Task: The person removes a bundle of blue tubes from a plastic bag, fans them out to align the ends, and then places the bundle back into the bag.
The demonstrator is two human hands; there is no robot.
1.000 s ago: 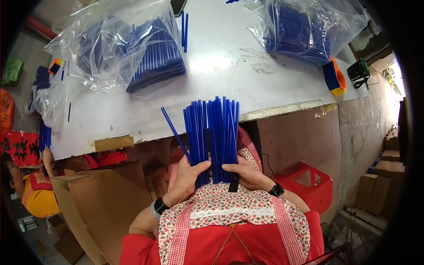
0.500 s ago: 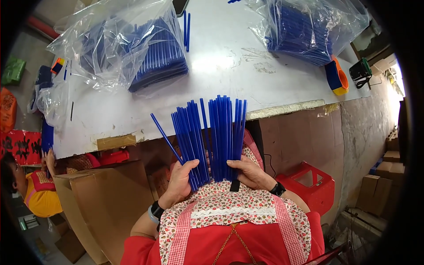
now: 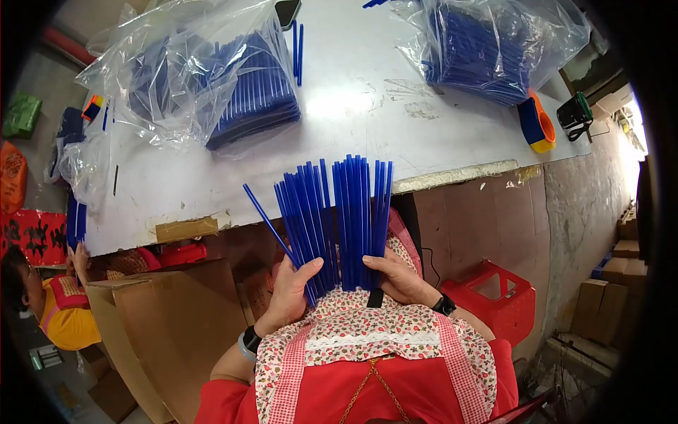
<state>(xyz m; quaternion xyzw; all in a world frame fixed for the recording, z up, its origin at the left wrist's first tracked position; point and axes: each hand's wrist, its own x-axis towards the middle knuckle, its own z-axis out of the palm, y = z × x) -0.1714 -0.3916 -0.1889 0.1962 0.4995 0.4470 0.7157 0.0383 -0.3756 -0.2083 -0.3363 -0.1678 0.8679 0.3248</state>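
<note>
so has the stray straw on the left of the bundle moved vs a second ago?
Yes. The stray straw has splayed further left and tilted more, away from the bundle of blue straws, judged against the table edge. Both hands grip the bundle.

White worktable [image 3: 367,120], bare concrete wall [image 3: 586,212], red plastic stool [image 3: 494,300], cardboard box [image 3: 169,332].

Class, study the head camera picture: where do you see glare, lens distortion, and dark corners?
Head view: glare whitens the white tabletop behind the fan of blue plastic sticks and glints on the clear plastic bags; the table's front edge bows from fisheye distortion; the corners are black; both hands, left hand and right hand, look sharp.
</note>
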